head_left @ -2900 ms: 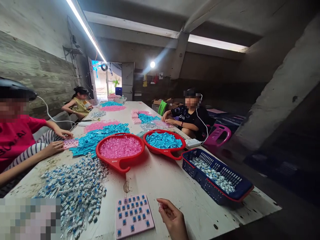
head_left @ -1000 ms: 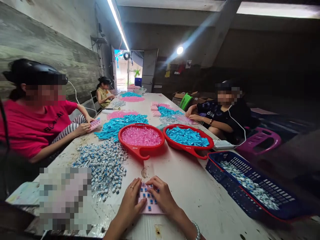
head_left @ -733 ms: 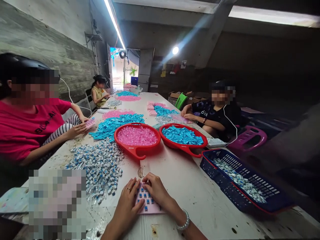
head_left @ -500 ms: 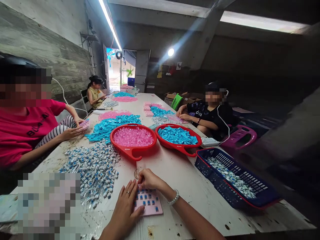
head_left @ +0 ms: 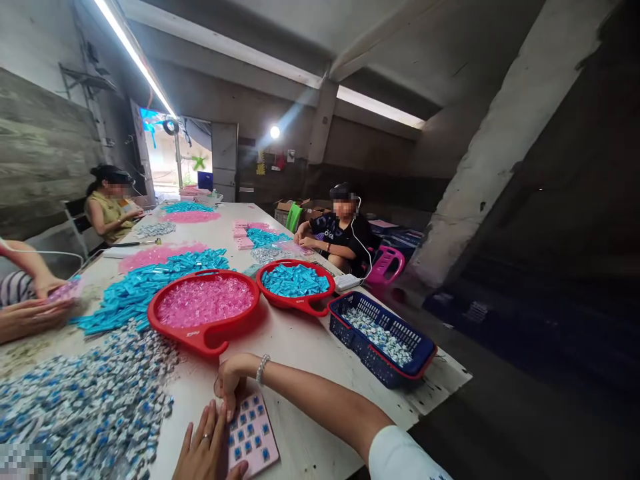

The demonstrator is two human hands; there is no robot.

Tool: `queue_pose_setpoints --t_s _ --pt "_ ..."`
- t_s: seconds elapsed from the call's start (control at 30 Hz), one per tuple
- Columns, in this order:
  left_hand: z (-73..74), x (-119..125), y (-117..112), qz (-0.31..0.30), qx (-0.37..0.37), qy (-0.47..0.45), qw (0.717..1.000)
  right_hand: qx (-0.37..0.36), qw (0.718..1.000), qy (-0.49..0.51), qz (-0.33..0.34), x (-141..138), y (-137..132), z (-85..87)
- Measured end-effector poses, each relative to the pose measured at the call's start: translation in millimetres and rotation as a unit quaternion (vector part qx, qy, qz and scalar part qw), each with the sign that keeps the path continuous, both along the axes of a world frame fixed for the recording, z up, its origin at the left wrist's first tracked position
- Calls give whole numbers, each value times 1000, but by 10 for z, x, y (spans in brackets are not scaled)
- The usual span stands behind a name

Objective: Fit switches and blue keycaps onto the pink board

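A pink plate (head_left: 253, 433) studded with small blue switches lies on the white table at the near edge. My left hand (head_left: 207, 443) rests flat beside and on the plate's left edge, fingers stretched out, a ring on one finger. My right hand (head_left: 229, 383), a bead bracelet on its wrist, reaches across from the right. Its fingers are curled together and press down at the plate's top left corner; whether anything is between them is hidden. A large heap of loose blue-and-white switches (head_left: 85, 407) lies just left of my hands.
Beyond the plate stand a red tray of pink pieces (head_left: 200, 338), a red tray of blue pieces (head_left: 306, 308) and a blue basket (head_left: 373, 360) holding switches near the table's right edge. Three people sit along the table; one's hands (head_left: 30, 313) are at the left.
The view has swung to the right and lower. My right hand has shifted to the plate's top left corner. My left hand has stayed flat at the plate's left side.
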State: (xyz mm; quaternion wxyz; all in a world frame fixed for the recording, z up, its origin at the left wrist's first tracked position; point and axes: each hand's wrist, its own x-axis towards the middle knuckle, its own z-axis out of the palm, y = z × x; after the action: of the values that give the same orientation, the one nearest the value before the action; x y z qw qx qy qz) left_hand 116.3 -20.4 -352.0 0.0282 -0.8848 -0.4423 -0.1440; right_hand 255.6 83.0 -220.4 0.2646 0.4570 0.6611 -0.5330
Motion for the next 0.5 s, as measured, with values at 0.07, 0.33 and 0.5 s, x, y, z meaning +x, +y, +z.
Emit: queue_pose_setpoints --t_s 0.07,0.33,0.5 --pt "-13 21 -11 0 25 -8 1000 -52 997 -56 29 -20 44 -52" --pt "-42 39 -35 10 30 -40 999 -41 995 -91 16 -81 23 122" --pt "-55 66 -48 15 6 -41 999 -48 985 -151 73 -174 103 67"
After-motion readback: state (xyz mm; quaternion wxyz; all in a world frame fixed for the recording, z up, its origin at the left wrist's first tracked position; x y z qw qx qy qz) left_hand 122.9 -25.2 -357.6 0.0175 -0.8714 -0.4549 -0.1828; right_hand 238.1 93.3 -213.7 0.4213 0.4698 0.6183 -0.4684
